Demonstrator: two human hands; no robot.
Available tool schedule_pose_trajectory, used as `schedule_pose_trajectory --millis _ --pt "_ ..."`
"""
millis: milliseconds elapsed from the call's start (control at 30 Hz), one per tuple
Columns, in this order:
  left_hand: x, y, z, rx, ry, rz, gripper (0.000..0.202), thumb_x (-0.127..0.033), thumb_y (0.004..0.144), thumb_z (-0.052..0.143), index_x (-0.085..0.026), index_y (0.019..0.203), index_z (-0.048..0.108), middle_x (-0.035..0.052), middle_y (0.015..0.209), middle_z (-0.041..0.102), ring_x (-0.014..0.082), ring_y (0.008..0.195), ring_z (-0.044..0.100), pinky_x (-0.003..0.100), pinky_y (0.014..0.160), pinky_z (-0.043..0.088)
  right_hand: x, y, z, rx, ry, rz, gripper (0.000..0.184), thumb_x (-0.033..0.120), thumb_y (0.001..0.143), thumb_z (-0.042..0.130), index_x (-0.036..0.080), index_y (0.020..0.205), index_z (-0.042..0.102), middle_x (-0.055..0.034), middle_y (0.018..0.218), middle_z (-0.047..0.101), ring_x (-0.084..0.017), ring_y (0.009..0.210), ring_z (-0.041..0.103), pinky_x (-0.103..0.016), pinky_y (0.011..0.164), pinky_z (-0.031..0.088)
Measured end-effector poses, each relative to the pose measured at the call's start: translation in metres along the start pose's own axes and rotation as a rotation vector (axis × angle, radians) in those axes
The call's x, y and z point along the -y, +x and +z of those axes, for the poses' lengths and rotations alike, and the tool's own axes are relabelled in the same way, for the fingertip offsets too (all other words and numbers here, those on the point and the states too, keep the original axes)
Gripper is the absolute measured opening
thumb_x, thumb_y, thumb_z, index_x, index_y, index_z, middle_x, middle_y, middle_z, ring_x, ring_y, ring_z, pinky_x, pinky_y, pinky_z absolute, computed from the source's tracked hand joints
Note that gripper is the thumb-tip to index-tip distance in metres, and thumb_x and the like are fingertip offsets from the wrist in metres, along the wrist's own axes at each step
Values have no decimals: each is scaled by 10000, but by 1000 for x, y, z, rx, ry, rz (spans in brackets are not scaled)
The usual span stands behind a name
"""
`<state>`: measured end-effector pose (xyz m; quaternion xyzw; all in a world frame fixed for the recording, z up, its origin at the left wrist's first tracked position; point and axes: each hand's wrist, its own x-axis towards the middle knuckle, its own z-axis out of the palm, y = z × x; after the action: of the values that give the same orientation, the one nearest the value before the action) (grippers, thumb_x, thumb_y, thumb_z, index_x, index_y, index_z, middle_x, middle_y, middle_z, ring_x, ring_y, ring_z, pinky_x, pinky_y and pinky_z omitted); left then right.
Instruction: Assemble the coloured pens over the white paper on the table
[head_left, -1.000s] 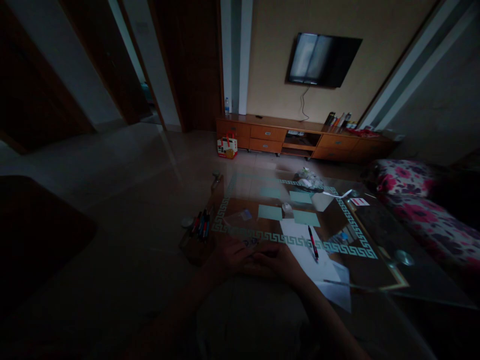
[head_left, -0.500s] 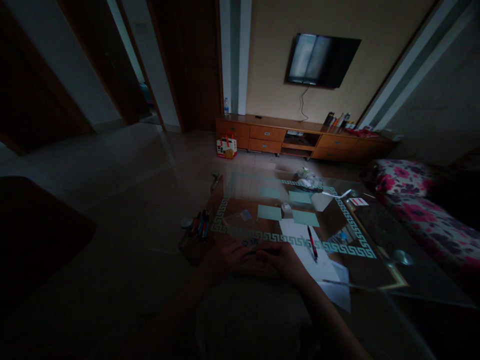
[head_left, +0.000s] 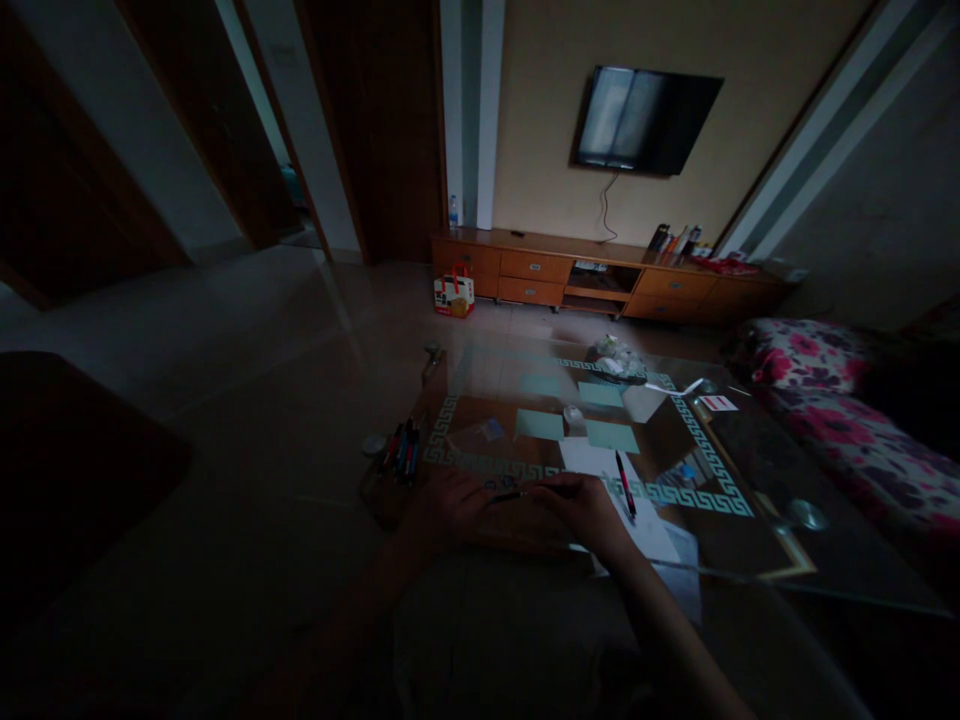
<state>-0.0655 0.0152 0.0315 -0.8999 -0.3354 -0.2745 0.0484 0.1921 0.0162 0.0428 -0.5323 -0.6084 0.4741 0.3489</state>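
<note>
Over the near edge of the glass table [head_left: 525,535], my left hand [head_left: 453,500] is closed on a slim dark pen [head_left: 507,497] whose end points right. Close on its right, my right hand [head_left: 581,505] pinches a dark pen part [head_left: 553,489]. Dim light hides whether the two pieces touch. Small round items [head_left: 500,483] lie just beyond the fingers. A red and black pen [head_left: 625,485] rests on white paper [head_left: 646,532] beside my right hand. Several pens [head_left: 401,455] lie in a bunch left of my left hand.
Pale green rectangles [head_left: 540,425] show on the tabletop, with a clear plastic bag [head_left: 619,358] at its far side. A floral sofa [head_left: 847,430] stands to the right. Beyond are a wooden TV cabinet [head_left: 532,266] and a red and white gift bag [head_left: 454,295].
My right hand has moved a little to the right, away from my left, so more of the slim dark pen shows between them. My left hand has barely moved.
</note>
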Motion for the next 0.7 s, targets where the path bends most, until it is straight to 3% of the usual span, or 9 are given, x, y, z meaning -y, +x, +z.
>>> schedule_pose_trajectory --millis 400,567,700 --pt "-1 0 -1 -3 10 0 168 -283 955 523 -188 954 661 50 808 657 183 787 619 338 735 481 2 -3 -3 -70 -240 -45 347 471 861 580 180 765 744 -56 731 739 -200 669 675 -269 615 473" --pt "-1 0 -2 10 4 -13 158 -269 954 524 -189 956 661 52 823 665 185 803 623 348 763 481 2 -3 -4 -94 -326 -39 453 535 890 508 196 677 720 -50 669 728 -201 634 674 -265 588 452" --pt "-1 2 -4 22 38 -53 180 -291 962 514 -188 955 661 51 810 672 196 810 624 358 762 467 4 -2 -7 -186 -370 32 574 588 912 438 197 562 672 -57 563 688 -201 567 661 -276 586 446"
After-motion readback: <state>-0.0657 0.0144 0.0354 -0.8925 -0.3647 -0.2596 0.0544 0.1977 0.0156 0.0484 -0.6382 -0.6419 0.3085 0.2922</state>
